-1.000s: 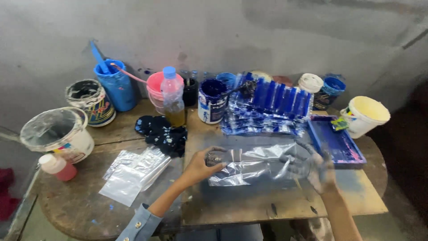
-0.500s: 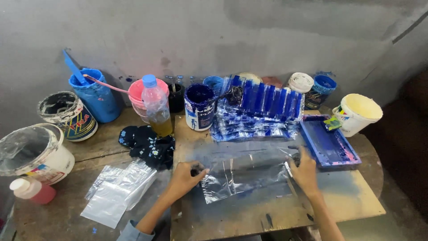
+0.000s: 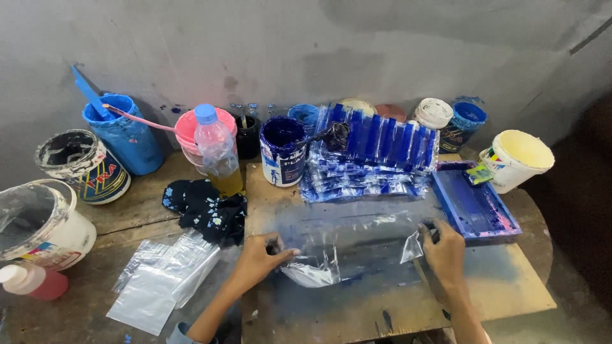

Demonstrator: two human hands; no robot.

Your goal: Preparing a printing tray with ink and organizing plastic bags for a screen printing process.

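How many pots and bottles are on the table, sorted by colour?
Blue pots: 4, such as the blue bucket and the blue paint can
White pots: 4, such as the white tub
Pink pots: 1, the pink cup
Black pots: 1, the black jar
Bottles: 2, the yellow-liquid bottle and the red bottle
Total: 12

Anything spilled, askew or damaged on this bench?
Yes. Blue ink is smeared over the wooden board under the clear plastic bag both hands flatten. The bag's left corner is crumpled by the left hand. The dark rag is ink-spotted.
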